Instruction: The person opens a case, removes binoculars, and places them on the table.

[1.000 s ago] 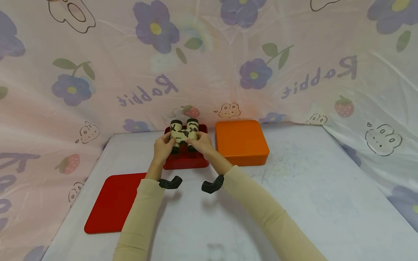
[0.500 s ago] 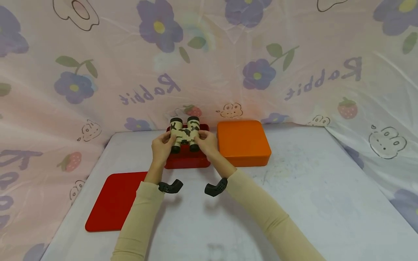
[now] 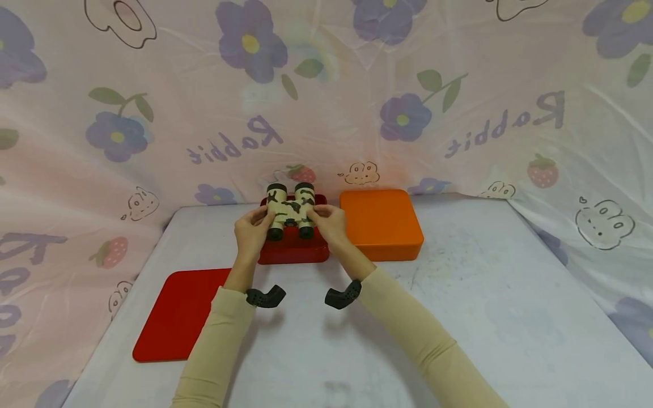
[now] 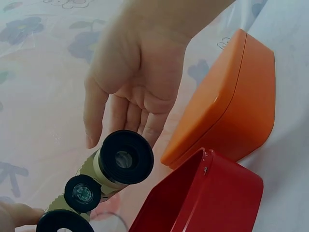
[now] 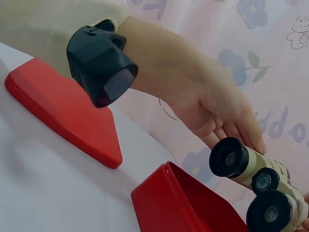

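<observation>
A pair of camouflage-patterned binoculars [image 3: 291,211] with black eyepieces is held level above a red box [image 3: 294,253] that has no lid on it. At the left barrel my left hand [image 3: 251,231] grips with the thumb on top and the fingers at the side and below. My right hand [image 3: 333,226] holds the right barrel in the same way. In the left wrist view the small round compass [image 4: 83,193] between the eyepieces shows. The red box's inside [image 5: 207,208] is partly visible in the right wrist view; the binoculars hide some of it.
An orange box [image 3: 380,221], closed on top, stands right of the red box. A flat red lid [image 3: 178,317] lies at the left front of the white table [image 3: 459,317]. Printed cloth [image 3: 326,102] hangs close behind the boxes.
The binoculars have risen slightly and shifted a little to the right above the red box. My right hand has moved outward along with its barrel. The boxes and lid stay put.
</observation>
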{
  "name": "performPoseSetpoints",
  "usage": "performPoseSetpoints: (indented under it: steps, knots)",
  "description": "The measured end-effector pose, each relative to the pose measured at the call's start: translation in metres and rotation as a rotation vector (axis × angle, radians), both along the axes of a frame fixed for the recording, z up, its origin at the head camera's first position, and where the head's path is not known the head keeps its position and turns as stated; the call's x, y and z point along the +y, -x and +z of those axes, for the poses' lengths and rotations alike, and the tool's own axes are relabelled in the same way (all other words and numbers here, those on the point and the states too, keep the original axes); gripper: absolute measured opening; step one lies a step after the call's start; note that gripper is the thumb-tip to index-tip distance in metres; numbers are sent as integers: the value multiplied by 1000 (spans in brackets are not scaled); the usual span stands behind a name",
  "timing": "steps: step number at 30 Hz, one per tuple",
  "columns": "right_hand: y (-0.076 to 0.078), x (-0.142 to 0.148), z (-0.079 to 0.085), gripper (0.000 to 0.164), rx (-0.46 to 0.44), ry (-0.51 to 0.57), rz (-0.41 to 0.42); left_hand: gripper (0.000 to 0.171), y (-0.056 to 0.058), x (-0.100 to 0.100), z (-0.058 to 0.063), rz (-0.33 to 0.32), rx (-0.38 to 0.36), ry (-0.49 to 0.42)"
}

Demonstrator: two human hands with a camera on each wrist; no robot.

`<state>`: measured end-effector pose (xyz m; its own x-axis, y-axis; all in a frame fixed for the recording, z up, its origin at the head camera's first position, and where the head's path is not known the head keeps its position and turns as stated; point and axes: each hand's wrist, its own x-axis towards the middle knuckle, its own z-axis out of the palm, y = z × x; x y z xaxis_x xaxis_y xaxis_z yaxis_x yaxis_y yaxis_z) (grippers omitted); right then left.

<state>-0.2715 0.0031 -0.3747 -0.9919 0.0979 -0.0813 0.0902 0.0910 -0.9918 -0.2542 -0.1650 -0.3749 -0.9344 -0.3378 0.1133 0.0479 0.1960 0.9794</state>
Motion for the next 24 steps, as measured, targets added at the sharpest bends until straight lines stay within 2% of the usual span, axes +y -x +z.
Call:
performPoseSetpoints:
  steps: [7, 13, 18, 24]
  knots:
    - [-4, 3, 0, 31, 0, 13, -21, 39, -4, -1, 4, -27, -5, -29]
    - [-10, 8, 3, 30, -18, 79, 0, 44, -9, -4, 5, -63, -45, -53]
    - [-12, 14, 4, 31, -40, 78, 21, 50, -13, -5, 7, -98, -89, -82]
    - [-12, 17, 4, 33, -49, 91, 40, 51, -17, -5, 9, -104, -107, -114]
